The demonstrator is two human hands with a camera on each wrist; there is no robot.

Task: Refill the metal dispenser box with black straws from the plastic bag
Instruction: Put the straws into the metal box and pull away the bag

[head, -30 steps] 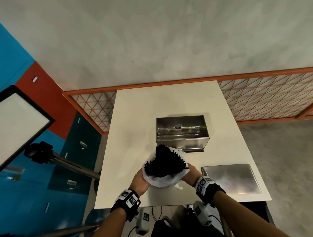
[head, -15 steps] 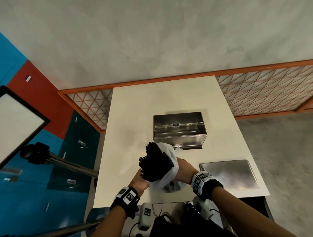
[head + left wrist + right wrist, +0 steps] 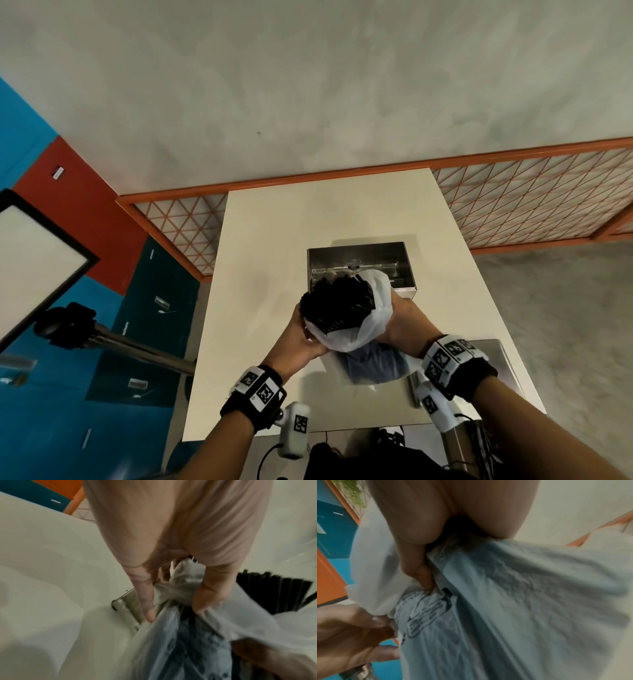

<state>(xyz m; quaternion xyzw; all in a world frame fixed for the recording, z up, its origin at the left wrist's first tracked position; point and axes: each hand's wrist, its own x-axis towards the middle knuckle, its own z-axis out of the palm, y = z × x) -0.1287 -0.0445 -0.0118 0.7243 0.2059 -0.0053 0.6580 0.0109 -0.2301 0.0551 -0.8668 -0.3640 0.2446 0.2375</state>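
Both hands clamp the plastic bag (image 3: 356, 329): the left hand (image 3: 301, 337) pinches bunched film between thumb and fingers (image 3: 147, 601), and the right hand (image 3: 404, 322) grips the opposite side. Black straws (image 3: 337, 303) jut from the bag's mouth, lifted above the tabletop (image 3: 267, 274), overlapping the near edge of the open metal dispenser box (image 3: 404, 260). A flat metal lid (image 3: 500, 356) lies by the tabletop's near right corner.

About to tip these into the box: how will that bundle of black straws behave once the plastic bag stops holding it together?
The black straws are probably light and loose: nothing but the plastic bag seems to bind them, and their ends already fan out in the left wrist view. Being round, they will likely slide and roll apart. The thin bag looks floppy, crumpling where the left hand pinches it.
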